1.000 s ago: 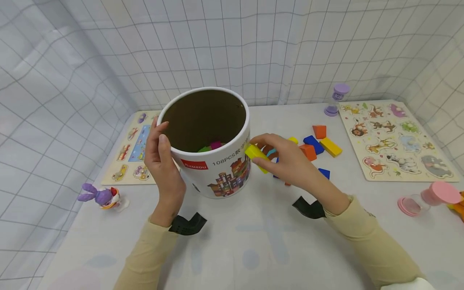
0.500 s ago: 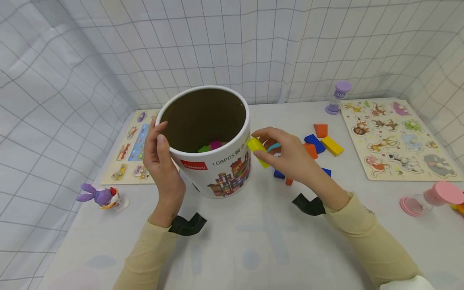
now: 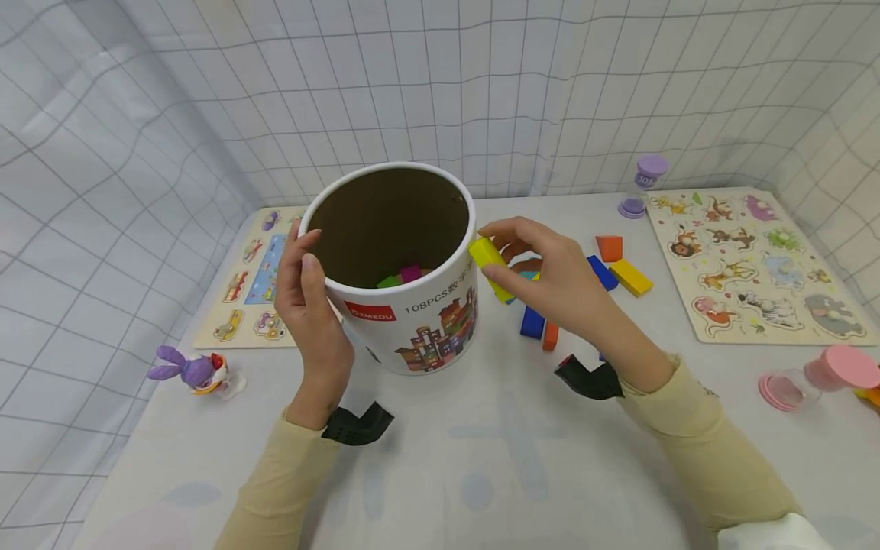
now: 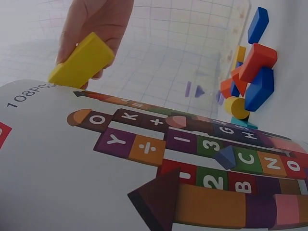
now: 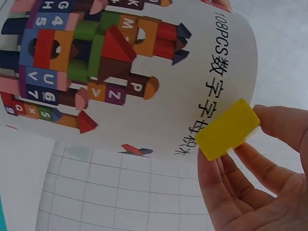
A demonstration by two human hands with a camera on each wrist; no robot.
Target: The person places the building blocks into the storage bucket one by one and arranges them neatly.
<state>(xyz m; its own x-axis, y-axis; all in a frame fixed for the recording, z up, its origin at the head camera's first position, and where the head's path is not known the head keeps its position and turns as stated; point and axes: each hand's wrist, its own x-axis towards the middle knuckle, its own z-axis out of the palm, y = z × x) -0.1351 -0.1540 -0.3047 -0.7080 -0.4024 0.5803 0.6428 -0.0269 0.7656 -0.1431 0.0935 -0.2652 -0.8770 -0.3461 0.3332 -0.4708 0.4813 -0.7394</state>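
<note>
A white printed bucket [image 3: 371, 336] stands upright on the table, with several coloured blocks [image 3: 410, 273] at its bottom. My left hand [image 3: 312, 321] holds the bucket at its left side, a fingertip over the rim and the thumb against the front. Just outside the right rim, my right hand [image 3: 560, 279] pinches a yellow rectangular block [image 3: 490, 263] between thumb and fingers. In the right wrist view the yellow block [image 5: 228, 129] is close to the bucket's printed wall; whether they touch I cannot tell. Loose blue [image 3: 532, 321] and orange blocks [image 3: 551, 336] lie beneath the right hand.
More loose blocks [image 3: 630, 276] lie right of the hand. Animal puzzle board [image 3: 701, 330] and purple sand timer [image 3: 632, 206] stand at the back right, a pink sand timer [image 3: 842, 367] nearer. Left are a vehicle puzzle board [image 3: 213, 336] and a purple rabbit figure [image 3: 195, 372].
My right hand has risen slightly with the yellow block, bringing it nearer the bucket's rim. Blue and orange blocks beneath show more. The left hand stays on the bucket.
</note>
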